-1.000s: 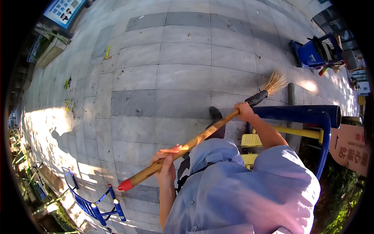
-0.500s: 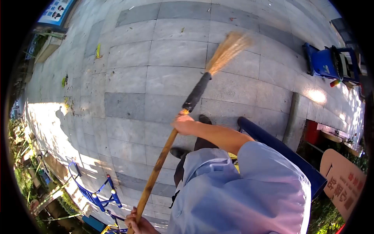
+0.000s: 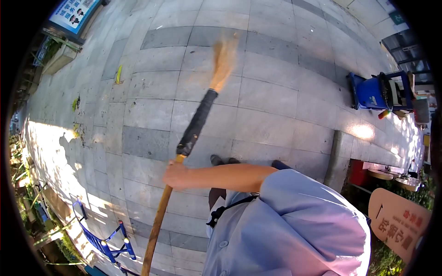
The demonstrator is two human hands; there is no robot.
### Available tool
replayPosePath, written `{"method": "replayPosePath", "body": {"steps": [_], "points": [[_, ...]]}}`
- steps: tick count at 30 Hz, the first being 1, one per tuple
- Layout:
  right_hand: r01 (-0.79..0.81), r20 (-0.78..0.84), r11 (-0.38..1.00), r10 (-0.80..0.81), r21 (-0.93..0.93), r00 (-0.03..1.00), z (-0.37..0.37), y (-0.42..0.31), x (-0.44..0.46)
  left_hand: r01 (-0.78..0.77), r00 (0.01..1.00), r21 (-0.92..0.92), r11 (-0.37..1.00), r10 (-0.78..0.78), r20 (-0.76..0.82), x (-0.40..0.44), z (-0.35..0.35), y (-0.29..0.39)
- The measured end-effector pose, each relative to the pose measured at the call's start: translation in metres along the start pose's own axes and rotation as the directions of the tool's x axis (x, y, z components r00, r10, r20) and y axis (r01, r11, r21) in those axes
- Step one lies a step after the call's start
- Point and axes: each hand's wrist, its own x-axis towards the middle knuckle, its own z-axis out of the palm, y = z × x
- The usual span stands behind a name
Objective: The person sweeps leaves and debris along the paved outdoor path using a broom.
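My right hand (image 3: pixel 177 176) is closed around the wooden handle of a broom (image 3: pixel 198 122), just below its black-wrapped neck. The straw bristles (image 3: pixel 224 62) are blurred by motion and point away from me over the paving. Toward the bottom edge the wooden handle (image 3: pixel 158 221) runs out of view. My left hand does not show now. My right arm reaches across in front of my light blue shirt (image 3: pixel 285 230), with my dark shoes (image 3: pixel 223 160) just beyond it.
Grey paving (image 3: pixel 267 122) carries a few leaves (image 3: pixel 119 73) at left. A blue wheeled bin (image 3: pixel 370 92) stands at right near a stone kerb (image 3: pixel 338 154). Blue metal frames (image 3: pixel 108 241) are at lower left, a pinkish sign (image 3: pixel 398 225) at lower right, a signboard (image 3: pixel 73 16) at top left.
The broom's bristles have swept from right to left, and my right hand has moved left with the handle. My left hand, earlier on the handle's upper end, has left the view.
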Motion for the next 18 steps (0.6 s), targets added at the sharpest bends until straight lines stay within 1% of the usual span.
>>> {"method": "replayPosePath", "body": {"steps": [1,2,3,4,5,6,7,8,9,10,12,13,15,16,17,18], "points": [[-0.110,0.090,0.994,0.111,-0.022,0.990,-0.002,0.019,-0.023,0.111,0.993,-0.094,0.989,-0.108,0.043,0.011,-0.007,-0.022],[-0.187,0.164,0.980,0.197,-0.075,0.967,0.001,0.043,-0.049,0.237,0.967,-0.128,0.963,-0.221,0.127,0.024,-0.014,-0.055],[-0.309,0.173,0.951,0.304,0.005,0.937,0.003,0.070,-0.080,0.321,0.920,0.031,0.946,-0.320,0.228,0.040,-0.026,-0.091],[-0.473,0.217,0.881,0.466,-0.021,0.858,-0.007,0.092,-0.112,0.380,0.912,-0.013,0.925,-0.372,0.174,0.027,0.035,-0.123],[-0.529,0.168,0.846,0.533,-0.071,0.829,-0.006,0.121,-0.148,0.436,0.879,0.001,0.900,-0.426,0.217,0.017,0.080,-0.154],[-0.545,0.151,0.833,0.553,-0.095,0.819,-0.017,0.149,-0.188,0.435,0.869,0.047,0.899,-0.433,0.238,0.006,0.122,-0.188],[-0.632,0.169,0.763,0.646,-0.134,0.745,-0.019,0.179,-0.223,0.494,0.831,0.009,0.869,-0.476,0.289,-0.010,0.163,-0.216],[-0.662,0.161,0.734,0.679,-0.149,0.716,-0.023,0.208,-0.261,0.525,0.781,0.041,0.850,-0.500,0.373,-0.027,0.201,-0.240],[-0.696,0.095,0.704,0.709,-0.138,0.698,-0.029,0.233,-0.301,0.569,0.719,0.014,0.822,-0.506,0.476,-0.050,0.245,-0.256],[-0.750,0.077,0.648,0.761,-0.134,0.644,-0.040,0.252,-0.336,0.616,0.649,-0.001,0.787,-0.507,0.567,-0.074,0.284,-0.271],[-0.817,0.069,0.576,0.817,-0.032,0.573,-0.045,0.300,-0.404,0.620,0.531,0.098,0.779,-0.508,0.678,-0.120,0.349,-0.291],[-0.816,0.069,0.577,0.816,-0.027,0.574,-0.050,0.319,-0.417,0.617,0.531,0.102,0.780,-0.508,0.678,-0.137,0.372,-0.296],[-0.824,0.042,0.566,0.823,0.015,0.566,-0.052,0.341,-0.446,0.543,0.502,0.176,0.821,-0.485,0.716,-0.165,0.407,-0.297],[-0.803,0.043,0.596,0.802,0.001,0.596,-0.057,0.349,-0.445,0.557,0.474,0.210,0.803,-0.515,0.714,-0.173,0.414,-0.293],[-0.784,0.051,0.620,0.784,-0.009,0.619,-0.063,0.353,-0.431,0.524,0.535,0.190,0.830,-0.495,0.685,-0.173,0.412,-0.284],[-0.732,0.066,0.679,0.734,-0.052,0.676,-0.061,0.364,-0.419,0.483,0.598,0.163,0.860,-0.460,0.656,-0.173,0.411,-0.276]]}}
